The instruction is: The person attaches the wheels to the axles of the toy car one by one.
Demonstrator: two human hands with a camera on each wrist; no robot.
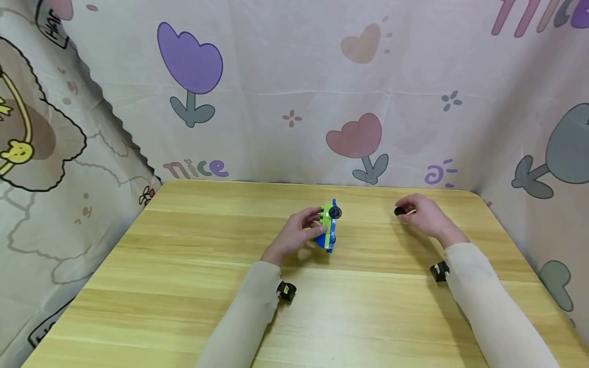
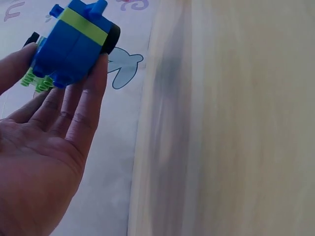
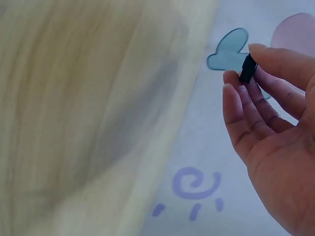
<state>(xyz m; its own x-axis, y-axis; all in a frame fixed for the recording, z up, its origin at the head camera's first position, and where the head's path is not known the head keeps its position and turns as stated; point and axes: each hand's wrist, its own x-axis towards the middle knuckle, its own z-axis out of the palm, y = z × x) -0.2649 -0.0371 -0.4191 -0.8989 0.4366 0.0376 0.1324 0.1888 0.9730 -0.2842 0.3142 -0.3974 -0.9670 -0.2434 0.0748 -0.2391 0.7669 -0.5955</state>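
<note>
My left hand (image 1: 294, 235) holds a blue and lime-green toy brick car (image 1: 327, 225) above the middle of the table, pinched between thumb and fingers. One black wheel (image 1: 335, 212) shows at the car's far end. In the left wrist view, the car's blue body (image 2: 74, 46) with a green stripe faces the camera, and green studs stick out below. Farther right, my right hand (image 1: 425, 215) pinches a small black wheel (image 1: 399, 210) between thumb and fingertips, apart from the car. The right wrist view shows this black piece (image 3: 248, 69) edge-on.
A wood-grain table (image 1: 184, 306) spans the area under both hands. Behind it hangs a printed cloth (image 1: 276, 61) with flowers and hearts, meeting the table's back edge. More cloth (image 1: 46, 230) covers the left side. Each wrist carries a small black camera (image 1: 287, 292).
</note>
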